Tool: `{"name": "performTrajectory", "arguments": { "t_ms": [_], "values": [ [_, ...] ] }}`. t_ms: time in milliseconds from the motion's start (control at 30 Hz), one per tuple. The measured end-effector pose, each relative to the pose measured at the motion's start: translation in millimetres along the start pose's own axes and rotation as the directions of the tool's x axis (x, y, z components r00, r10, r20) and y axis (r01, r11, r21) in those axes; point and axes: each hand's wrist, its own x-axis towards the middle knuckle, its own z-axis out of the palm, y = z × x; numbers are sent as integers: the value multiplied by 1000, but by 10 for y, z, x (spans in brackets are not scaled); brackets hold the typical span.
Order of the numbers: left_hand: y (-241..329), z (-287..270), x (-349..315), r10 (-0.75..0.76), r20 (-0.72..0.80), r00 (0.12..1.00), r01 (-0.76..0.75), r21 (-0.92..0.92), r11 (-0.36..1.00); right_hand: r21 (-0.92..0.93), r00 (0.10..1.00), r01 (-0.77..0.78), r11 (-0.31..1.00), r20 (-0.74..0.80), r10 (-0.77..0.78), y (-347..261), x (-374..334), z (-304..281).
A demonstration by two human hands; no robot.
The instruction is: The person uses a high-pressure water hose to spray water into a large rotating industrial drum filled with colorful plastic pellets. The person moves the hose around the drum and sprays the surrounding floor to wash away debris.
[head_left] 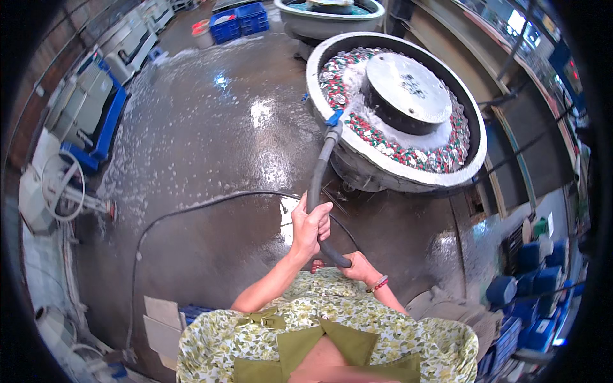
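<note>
My left hand (310, 225) is closed around a thick dark grey hose (317, 172). Lower down, near my body, my right hand (359, 268) is wrapped round the same hose. The hose rises and curves away to a blue valve (334, 118) at its far end, by the near left rim of a big round tub (389, 171). In the tub lie many small red, green and white pieces (338, 76) among white foam. A round metal lid (412, 86) tops the dark column in its middle.
Another round tub (294, 27) stands behind. Blue crates (252, 19) and a pinkish bucket (202, 35) are at the far left. Grey machines (80, 105) and a handwheel (62, 185) line the left side. A thin black hose (185, 209) crosses the wet floor. Blue containers (533, 281) stand right.
</note>
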Motion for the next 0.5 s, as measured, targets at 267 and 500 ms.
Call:
{"name": "performTrajectory", "arguments": {
  "t_ms": [267,500],
  "values": [
    [72,-139,131,3,-13,1000,-4,-115,993,-44,997,-68,997,-23,67,50,193,-67],
    [617,-744,452,27,-64,998,-41,-213,976,-168,994,-80,983,66,92,-440,832,-48]
  ]
}}
